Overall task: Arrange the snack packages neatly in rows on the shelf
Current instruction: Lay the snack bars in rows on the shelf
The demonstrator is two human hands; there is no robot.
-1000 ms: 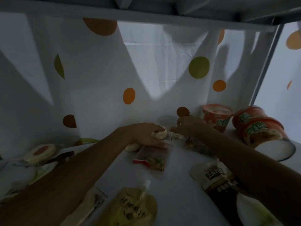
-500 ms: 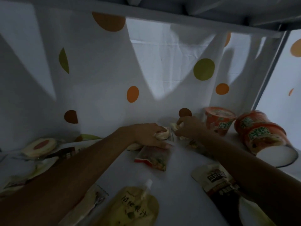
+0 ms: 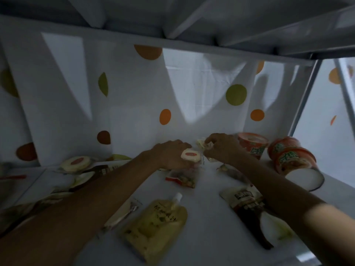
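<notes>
Currently, I am watching both hands working at the back of the white shelf (image 3: 209,239), just in front of the dotted curtain (image 3: 134,89).

1. The left hand (image 3: 170,154) is gripping a round wrapped cake (image 3: 190,155) with a red centre, its fingers curling round the near side. The cake is sitting at the fingertips, close to the rear edge of the shelf.
2. The right hand (image 3: 221,148) is pinching a small pale packet (image 3: 201,144) between thumb and fingertips. This packet is lying just beside the cake; I cannot tell whether the two are touching.
3. A red-edged snack packet (image 3: 182,177) is lying flat directly below the left hand.
4. A yellow spouted pouch (image 3: 159,225) is lying near the front, spout pointing towards the back.
5. A brown-and-white packet (image 3: 246,202) is lying partly under the right forearm.
6. An upright noodle cup (image 3: 252,144) is standing just beside the right wrist. Two tipped noodle cups (image 3: 294,162) are lying on their sides further right, one against the other.
7. A second round cake (image 3: 76,163) is lying at the far left, well apart from both hands, among other packets too dim to identify.
</notes>
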